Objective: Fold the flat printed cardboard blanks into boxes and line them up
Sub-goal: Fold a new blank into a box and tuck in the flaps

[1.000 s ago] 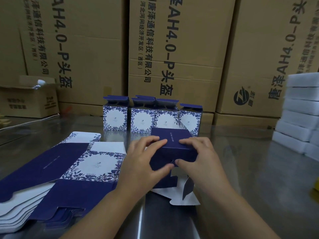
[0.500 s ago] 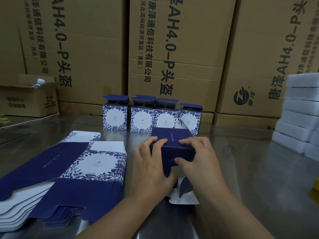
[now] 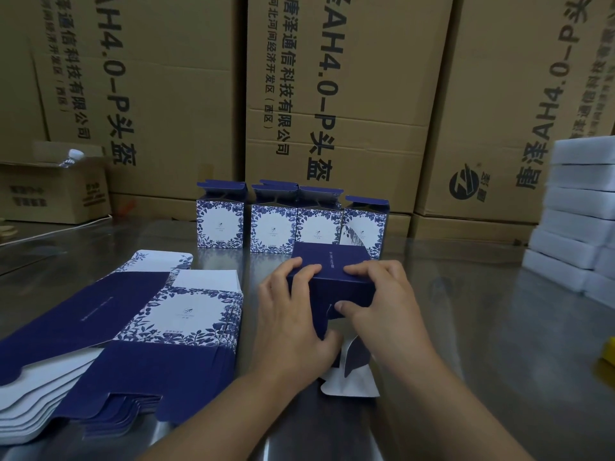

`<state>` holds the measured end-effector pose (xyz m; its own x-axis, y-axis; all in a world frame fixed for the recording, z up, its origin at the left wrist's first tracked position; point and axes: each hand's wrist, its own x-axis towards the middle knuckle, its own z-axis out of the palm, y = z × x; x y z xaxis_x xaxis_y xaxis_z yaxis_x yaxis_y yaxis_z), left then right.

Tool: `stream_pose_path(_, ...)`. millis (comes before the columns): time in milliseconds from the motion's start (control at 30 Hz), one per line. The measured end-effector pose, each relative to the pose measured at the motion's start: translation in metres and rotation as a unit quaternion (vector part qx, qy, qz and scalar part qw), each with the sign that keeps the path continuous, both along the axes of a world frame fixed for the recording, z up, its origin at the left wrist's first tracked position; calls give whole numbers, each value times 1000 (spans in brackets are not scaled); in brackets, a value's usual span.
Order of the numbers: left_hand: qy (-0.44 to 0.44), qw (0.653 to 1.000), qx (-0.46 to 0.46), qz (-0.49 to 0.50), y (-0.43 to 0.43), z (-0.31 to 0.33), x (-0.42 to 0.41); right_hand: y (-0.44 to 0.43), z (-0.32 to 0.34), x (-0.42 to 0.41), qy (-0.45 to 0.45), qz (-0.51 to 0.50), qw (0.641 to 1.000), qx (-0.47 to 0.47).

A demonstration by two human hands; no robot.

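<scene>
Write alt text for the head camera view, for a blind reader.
The left hand and right hand grip a half-folded dark blue box on a steel table, flaps open toward the viewer. Flat blanks are stacked at left; four folded boxes stand in a row behind.

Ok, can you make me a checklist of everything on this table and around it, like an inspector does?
Surface: shiny metal table.
Job's things: dark blue box held in both hands, its flaps loose on the near side; row of four boxes behind it, tops open; blanks stacked flat at the left.
Clutter: foam blocks stacked at the right; yellow thing at the right edge, cut off.
Grippers: left hand and right hand both grip the box, fingers on top.
Cables: thin white line at the far left, maybe a cord; cannot tell.
Surroundings: big cartons behind; small carton at the left, with a bottle in it.
</scene>
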<state>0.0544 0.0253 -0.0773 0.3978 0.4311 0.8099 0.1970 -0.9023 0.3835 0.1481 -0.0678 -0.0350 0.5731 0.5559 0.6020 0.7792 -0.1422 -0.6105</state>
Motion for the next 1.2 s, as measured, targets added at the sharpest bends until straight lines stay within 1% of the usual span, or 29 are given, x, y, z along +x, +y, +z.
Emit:
stream_pose_path(400, 6, 1000, -2, -20, 2, 0, 0, 2, 1, -4, -14, -36, 999, -7)
stream_pose_path(967, 4, 1000, -1, -5, 1, 0, 1, 4, -1, -8, -48, -78, 996, -7)
stream_pose_path(1133, -6, 1000, 3, 13, 3, -1, 1, 5, -2, -3, -27, -49, 998, -11)
stream_pose_path(1200, -8, 1000, -4, 25, 6, -1, 1, 6, -3, -2, -11, -26, 1000, 5)
